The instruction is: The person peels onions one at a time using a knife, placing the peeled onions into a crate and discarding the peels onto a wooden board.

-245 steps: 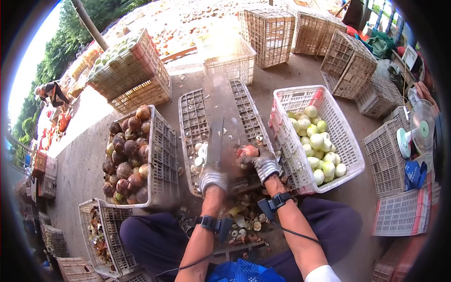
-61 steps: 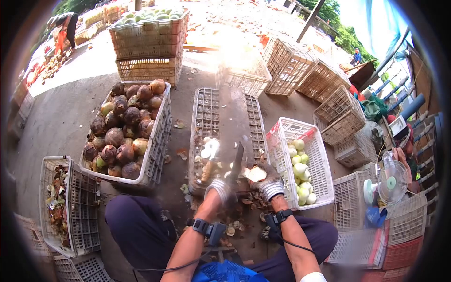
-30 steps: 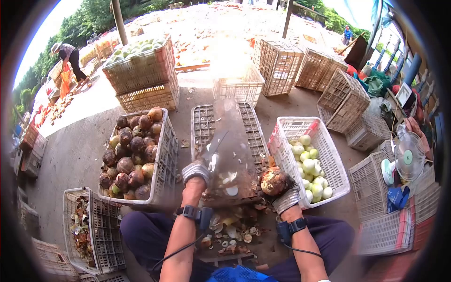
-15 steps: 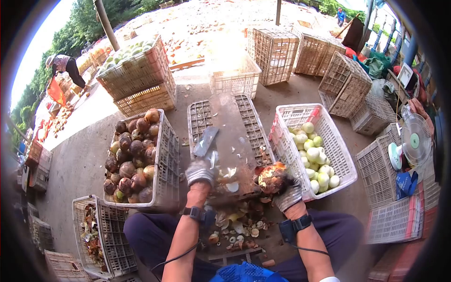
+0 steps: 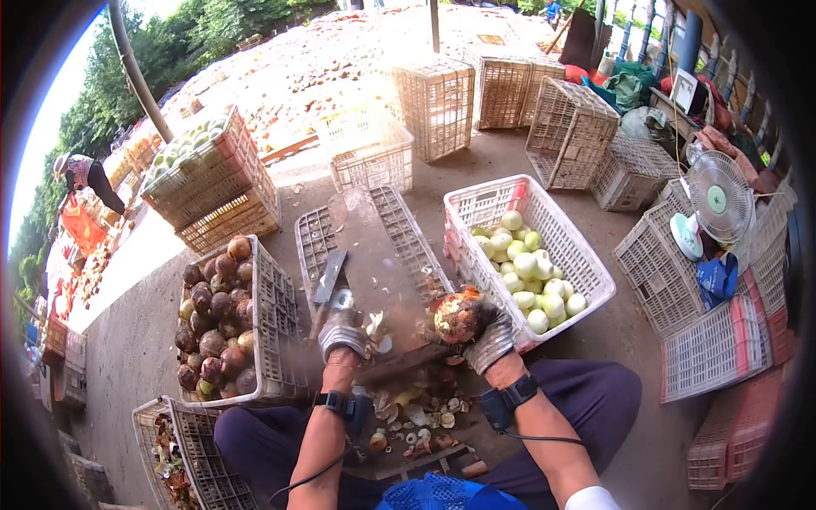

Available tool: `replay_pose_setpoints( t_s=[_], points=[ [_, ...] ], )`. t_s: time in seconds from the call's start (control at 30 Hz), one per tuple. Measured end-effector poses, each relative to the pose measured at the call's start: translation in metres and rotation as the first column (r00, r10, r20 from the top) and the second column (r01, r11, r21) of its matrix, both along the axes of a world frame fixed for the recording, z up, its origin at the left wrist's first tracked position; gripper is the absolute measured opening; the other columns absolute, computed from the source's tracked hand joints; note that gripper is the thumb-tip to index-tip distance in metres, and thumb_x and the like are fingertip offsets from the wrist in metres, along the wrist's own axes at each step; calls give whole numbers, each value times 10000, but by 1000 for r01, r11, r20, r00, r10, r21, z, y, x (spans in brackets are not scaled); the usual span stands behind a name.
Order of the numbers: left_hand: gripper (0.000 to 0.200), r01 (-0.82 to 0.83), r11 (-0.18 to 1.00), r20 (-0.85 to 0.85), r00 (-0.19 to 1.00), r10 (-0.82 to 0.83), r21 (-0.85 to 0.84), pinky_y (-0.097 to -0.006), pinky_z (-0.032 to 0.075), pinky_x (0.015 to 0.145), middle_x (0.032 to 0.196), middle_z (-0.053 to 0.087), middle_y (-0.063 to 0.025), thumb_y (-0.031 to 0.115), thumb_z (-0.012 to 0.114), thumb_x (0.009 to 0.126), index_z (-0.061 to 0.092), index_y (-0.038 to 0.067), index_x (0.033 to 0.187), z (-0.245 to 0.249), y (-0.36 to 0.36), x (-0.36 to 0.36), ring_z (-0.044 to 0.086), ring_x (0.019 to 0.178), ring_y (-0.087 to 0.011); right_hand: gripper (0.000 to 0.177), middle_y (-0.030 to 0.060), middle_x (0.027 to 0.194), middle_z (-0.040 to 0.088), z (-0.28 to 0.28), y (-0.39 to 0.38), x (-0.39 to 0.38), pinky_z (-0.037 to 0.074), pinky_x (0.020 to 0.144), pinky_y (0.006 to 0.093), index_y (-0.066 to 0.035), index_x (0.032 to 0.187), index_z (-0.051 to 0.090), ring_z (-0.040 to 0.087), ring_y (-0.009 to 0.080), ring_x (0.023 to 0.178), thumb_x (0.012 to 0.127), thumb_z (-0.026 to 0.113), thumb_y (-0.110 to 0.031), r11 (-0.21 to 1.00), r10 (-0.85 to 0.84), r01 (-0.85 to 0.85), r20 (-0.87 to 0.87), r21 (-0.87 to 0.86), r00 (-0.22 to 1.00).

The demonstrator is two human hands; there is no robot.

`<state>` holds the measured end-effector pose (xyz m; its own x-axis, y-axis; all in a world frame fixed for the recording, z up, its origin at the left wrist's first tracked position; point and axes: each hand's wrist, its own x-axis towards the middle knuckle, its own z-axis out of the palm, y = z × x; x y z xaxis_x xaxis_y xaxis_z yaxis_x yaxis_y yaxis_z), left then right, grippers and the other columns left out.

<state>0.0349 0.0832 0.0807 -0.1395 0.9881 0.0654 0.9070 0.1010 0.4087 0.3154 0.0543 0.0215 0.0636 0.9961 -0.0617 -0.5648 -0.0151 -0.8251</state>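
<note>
In the head view, the right hand (image 5: 490,337), gloved, grips a brown-skinned onion (image 5: 460,316) whose top is ragged and pale. The onion is near the right edge of the long board (image 5: 382,255), at its near end. The left hand (image 5: 342,333), also gloved, is at the board's near left side, beside the handle of a knife (image 5: 329,278); whether its fingers close on that handle I cannot tell. The blade points away to the far side. The board lies along a low crate (image 5: 316,236), with pale scraps (image 5: 378,325) near the left hand. To the left stands a crate of brown onions (image 5: 285,340); to the right, a crate of peeled onions (image 5: 568,242). Peelings (image 5: 416,416) cover the ground between the knees. A fan (image 5: 718,200) stands at the far right, and a person (image 5: 88,176) bends over at the far left.
</note>
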Motion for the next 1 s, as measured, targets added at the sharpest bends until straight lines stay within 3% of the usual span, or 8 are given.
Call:
replay_pose_setpoints(
  t_s=[0.07, 0.23, 0.47, 0.53, 0.63, 0.73, 0.87, 1.0],
  points=[
    [315, 156, 982, 17, 988, -155, -110, -420, 501, 802, 986, 666, -164, 207, 710, 693, 692, 112, 992, 6, 5, 11, 627, 935, -341, 345, 72, 1045, 661, -45, 12, -1, 549, 810, 455, -90, 1090, 620, 639, 256, 942, 788, 639, -255, 998, -52, 49, 95, 36, 994],
    [409, 228, 933, -6, 971, -239, -277, -384, 503, 831, 1035, 671, -130, 225, 732, 661, 655, 90, 1039, 9, -8, 35, 633, 985, -299, 400, 81, 1152, 619, 28, -6, -9, 504, 873, 505, -133, 1183, 586, 597, 278, 1039, 853, 540, -354, 960, 19, -97, 285, 262, 958],
    [323, 274, 947, 770, 636, -47, -169, -371, 472, 680, 888, 613, -122, 169, 676, 731, 547, 16, 985, -45, -67, 13, 594, 825, -257, 485, 96, 1293, 534, 45, -10, -3, 381, 1038, 506, -136, 1296, 497, 482, 280, 1222, 918, 415, -427, 966, 96, -186, 419, 181, 903],
    [273, 253, 967, 718, 678, -157, -28, -336, 450, 592, 764, 560, -62, 143, 677, 732, 522, 16, 916, -17, -87, 23, 536, 700, -176, 469, 99, 1277, 543, 43, -8, -3, 393, 1031, 478, -126, 1279, 508, 493, 276, 1205, 924, 418, -419, 955, 39, -177, 490, 238, 871],
    [345, 231, 973, 580, 795, -179, -15, -310, 473, 596, 737, 597, -36, 208, 738, 719, 563, 15, 946, 28, -121, 49, 549, 652, -138, 405, 89, 1187, 594, 49, -7, -6, 430, 998, 415, -107, 1209, 552, 542, 238, 1132, 924, 449, -376, 937, -89, -220, 795, 271, 600],
    [361, 236, 968, 515, 842, -158, -88, -367, 500, 648, 804, 658, -127, 272, 739, 738, 600, 34, 971, 87, -138, 77, 628, 721, -254, 285, 67, 1033, 657, 92, -19, -11, 476, 935, 350, -86, 1073, 610, 609, 185, 996, 913, 498, -295, 930, -180, -326, 984, 171, 3],
    [342, 291, 952, 467, 858, -213, -100, -419, 503, 673, 839, 662, -184, 330, 703, 768, 629, 55, 958, 79, -137, 88, 640, 779, -370, 148, 45, 898, 671, 38, -11, -6, 499, 872, 302, -75, 935, 614, 635, 156, 861, 883, 557, -202, 965, -101, -214, 965, 154, 240],
    [335, 248, 931, 372, 918, -137, -269, -447, 498, 679, 846, 663, -205, 327, 695, 777, 627, 52, 954, 73, -132, 90, 639, 800, -396, 82, 43, 860, 660, 45, -12, -16, 505, 831, 304, -70, 914, 598, 625, 157, 817, 872, 571, -135, 947, -222, -251, 974, 203, -52]
  ],
)
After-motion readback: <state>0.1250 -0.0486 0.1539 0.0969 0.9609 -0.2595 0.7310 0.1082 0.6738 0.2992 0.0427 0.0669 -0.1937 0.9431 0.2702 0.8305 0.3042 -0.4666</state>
